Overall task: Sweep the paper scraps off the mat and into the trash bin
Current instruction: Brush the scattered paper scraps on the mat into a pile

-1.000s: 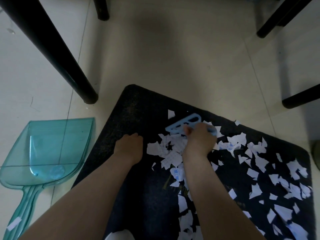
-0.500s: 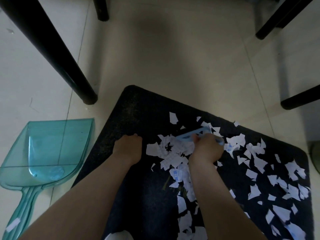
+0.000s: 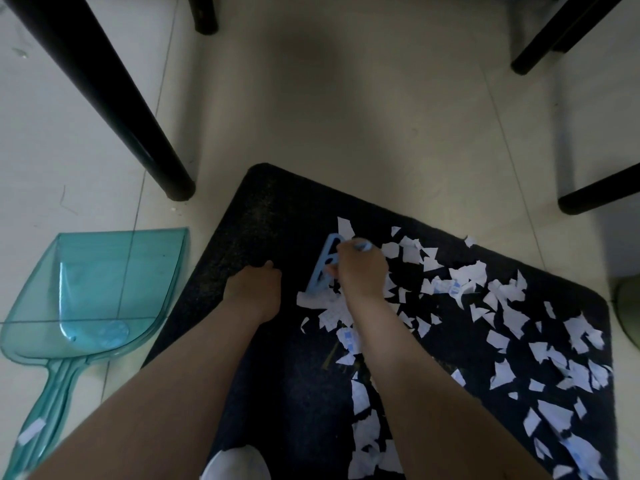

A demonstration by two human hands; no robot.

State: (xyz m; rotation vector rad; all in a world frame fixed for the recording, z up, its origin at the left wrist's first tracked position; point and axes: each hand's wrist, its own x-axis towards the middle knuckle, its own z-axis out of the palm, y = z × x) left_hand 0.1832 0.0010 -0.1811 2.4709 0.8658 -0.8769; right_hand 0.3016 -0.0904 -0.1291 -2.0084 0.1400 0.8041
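A dark mat (image 3: 263,216) lies on the pale tiled floor, strewn with several white paper scraps (image 3: 512,320) over its middle and right side. My right hand (image 3: 362,271) grips a light blue plastic brush (image 3: 323,268), which stands tilted against a small heap of scraps at the mat's centre. My left hand (image 3: 254,289) rests knuckles-down on the mat's bare left part, fingers curled under and holding nothing. No trash bin can be clearly made out.
A translucent teal dustpan (image 3: 93,289) lies on the floor left of the mat, a scrap on its handle. Black furniture legs (image 3: 114,109) stand at upper left, top and right. A white shoe tip (image 3: 235,462) shows at the bottom edge.
My right hand has swung the brush from lying crosswise at the far side of the heap to a steep slant on its left side. My left hand has stayed put.
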